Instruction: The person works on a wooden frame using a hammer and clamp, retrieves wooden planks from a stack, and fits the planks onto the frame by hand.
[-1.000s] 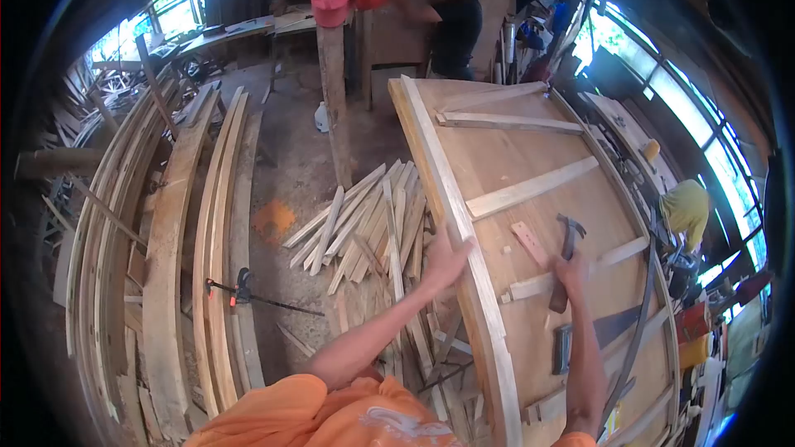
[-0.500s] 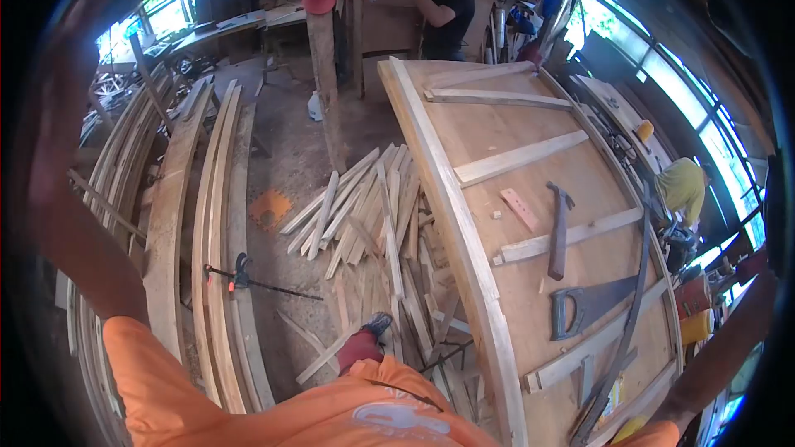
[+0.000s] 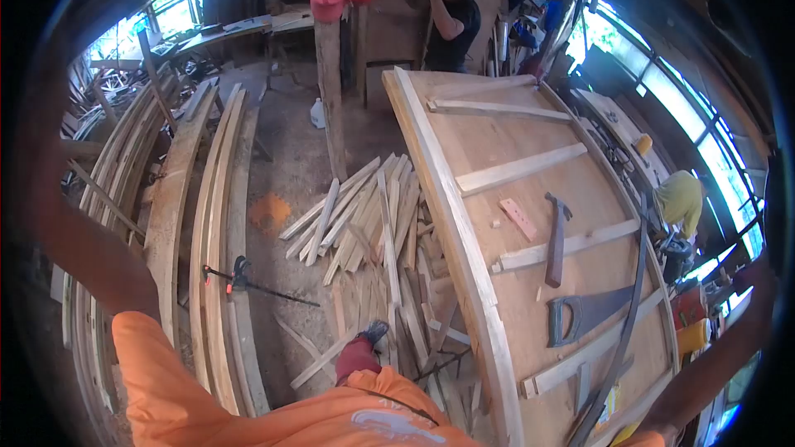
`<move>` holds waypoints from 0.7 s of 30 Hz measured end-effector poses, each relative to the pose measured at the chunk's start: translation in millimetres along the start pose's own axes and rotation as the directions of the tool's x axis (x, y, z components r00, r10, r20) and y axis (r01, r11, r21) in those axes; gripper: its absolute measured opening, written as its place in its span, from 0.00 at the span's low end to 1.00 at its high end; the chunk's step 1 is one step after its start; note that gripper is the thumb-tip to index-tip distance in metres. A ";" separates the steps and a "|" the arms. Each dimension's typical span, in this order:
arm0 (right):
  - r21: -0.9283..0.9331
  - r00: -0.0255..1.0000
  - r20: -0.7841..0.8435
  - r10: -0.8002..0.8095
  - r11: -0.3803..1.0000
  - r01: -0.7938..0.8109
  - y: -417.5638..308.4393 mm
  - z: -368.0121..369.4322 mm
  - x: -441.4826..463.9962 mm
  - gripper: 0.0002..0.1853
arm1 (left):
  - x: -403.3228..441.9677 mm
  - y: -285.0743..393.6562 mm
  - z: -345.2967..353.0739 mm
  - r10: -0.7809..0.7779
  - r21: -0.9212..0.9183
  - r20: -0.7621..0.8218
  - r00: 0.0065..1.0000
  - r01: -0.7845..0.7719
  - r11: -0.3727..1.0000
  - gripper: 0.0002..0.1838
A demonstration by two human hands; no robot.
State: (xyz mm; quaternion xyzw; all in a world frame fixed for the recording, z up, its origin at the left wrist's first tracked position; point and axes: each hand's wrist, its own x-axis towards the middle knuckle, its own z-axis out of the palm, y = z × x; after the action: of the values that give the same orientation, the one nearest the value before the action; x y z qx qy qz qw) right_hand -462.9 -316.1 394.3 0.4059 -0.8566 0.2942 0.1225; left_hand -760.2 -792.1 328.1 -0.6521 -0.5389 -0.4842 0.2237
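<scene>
Both of my arms are raised along the sides of the head view. My left forearm (image 3: 91,257) runs up the left edge into dark blur, and the hand itself cannot be made out. My right forearm (image 3: 708,364) rises at the lower right toward the dark rim, its hand out of sight. On the wooden panel (image 3: 530,141) to my right lie a claw hammer (image 3: 556,244), a handsaw (image 3: 592,313) and a small pinkish block (image 3: 518,218). A long dark strip (image 3: 636,306) crosses the panel's right side. No hand is seen touching these.
Loose wood strips (image 3: 364,215) are heaped on the floor near my foot (image 3: 374,331). Long boards (image 3: 178,190) lie at left, with a bar clamp (image 3: 240,271) across some. A wooden post (image 3: 330,91) bears caps. Another person (image 3: 451,21) stands behind the panel.
The view has shifted slightly, so the far end of the panel and the other person sit lower in the picture. My arms stay raised; the tools lie as before.
</scene>
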 end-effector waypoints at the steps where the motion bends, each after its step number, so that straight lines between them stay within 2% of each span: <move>1: 0.698 0.955 0.224 0.194 0.652 -0.296 -23.1 7.0 9.0 0.36 | -3.9 -0.6 4.9 0.032 0.100 -0.017 0.999 -0.030 0.995 0.26; 2: 0.790 0.911 0.111 0.396 0.522 -0.323 -20.5 -10.8 -11.8 0.23 | -9.7 -2.2 14.4 0.055 0.196 -0.016 0.998 -0.050 0.979 0.26; 4: 0.679 0.919 -0.080 0.387 0.696 -0.234 -1.9 -13.2 -37.5 0.23 | -11.1 -7.8 28.7 0.085 0.293 -0.047 0.995 -0.067 0.954 0.25; 5: 0.564 0.884 -0.245 0.399 0.800 -0.205 15.4 -3.1 -44.5 0.22 | -11.4 -12.3 38.3 0.094 0.334 -0.066 0.993 -0.067 0.940 0.25; 6: 0.412 0.804 -0.431 0.410 0.882 -0.229 32.7 4.4 -57.2 0.22 | -13.1 -16.9 46.4 0.101 0.364 -0.080 0.992 -0.066 0.929 0.26; 8: 0.133 0.694 -0.630 0.347 0.929 -0.344 64.1 20.0 -73.8 0.22 | -7.5 -27.4 66.8 0.104 0.372 -0.087 0.991 -0.064 0.926 0.26; 9: -0.031 0.670 -0.685 0.286 0.907 -0.420 74.2 29.3 -78.7 0.21 | -9.4 -29.4 69.3 0.114 0.374 -0.077 0.991 -0.077 0.924 0.27; 10: -0.214 0.661 -0.721 0.208 0.841 -0.498 77.6 36.4 -83.4 0.21 | -16.2 -26.9 65.0 0.138 0.396 -0.067 0.988 -0.101 0.913 0.27; 11: -0.418 0.685 -0.719 0.113 0.718 -0.557 76.3 40.3 -89.8 0.21 | -20.1 -26.0 62.4 0.161 0.425 -0.062 0.985 -0.120 0.897 0.28; 12: -0.655 0.762 -0.648 0.013 0.502 -0.565 66.1 37.0 -99.3 0.21 | -27.5 -26.7 60.4 0.181 0.425 -0.048 0.982 -0.144 0.894 0.29; 13: -0.849 0.868 -0.495 -0.044 0.236 -0.472 53.8 32.0 -103.0 0.21 | -24.8 -32.9 67.8 0.190 0.418 -0.054 0.980 -0.151 0.896 0.29; 14: -0.897 0.900 -0.432 -0.065 0.138 -0.420 53.2 35.1 -96.8 0.21 | -23.3 -39.3 78.6 0.144 0.433 -0.103 0.984 -0.086 0.897 0.29; 15: -0.670 0.646 -0.737 -0.198 0.341 -0.659 74.1 74.9 -59.8 0.19 | -20.1 -44.7 90.1 0.096 0.446 -0.148 0.984 -0.020 0.895 0.30; 17: -0.696 0.719 -0.659 -0.222 0.542 -0.470 86.9 101.9 -4.1 0.20 | -5.0 -52.0 112.3 0.013 0.471 -0.235 0.972 0.102 0.876 0.31; 18: -0.697 0.719 -0.659 -0.221 0.537 -0.474 83.4 101.9 -7.9 0.20 | 11.0 -57.0 126.3 0.071 0.179 -0.141 0.988 -0.045 0.983 0.33; 19: -0.669 0.683 -0.696 -0.223 0.546 -0.504 81.1 101.7 -13.5 0.20 | 3.0 -57.4 116.4 0.070 0.176 -0.139 0.988 -0.045 0.983 0.33; 20: -0.642 0.645 -0.729 -0.230 0.556 -0.527 80.3 99.4 -19.0 0.20 | -12.2 -57.9 96.5 0.154 0.354 -0.172 0.973 -0.085 0.931 0.35; 21: -0.666 0.641 -0.734 -0.227 0.430 -0.610 69.7 91.7 -30.7 0.20 | -23.8 -55.2 87.2 0.241 0.521 -0.189 0.952 -0.111 0.846 0.37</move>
State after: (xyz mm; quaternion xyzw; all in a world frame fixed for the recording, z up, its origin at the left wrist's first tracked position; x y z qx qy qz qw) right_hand -494.1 -317.6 279.3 0.0087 -0.7917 -0.0455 0.6092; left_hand -775.7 -715.1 257.0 -0.5521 -0.5519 -0.3808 0.4956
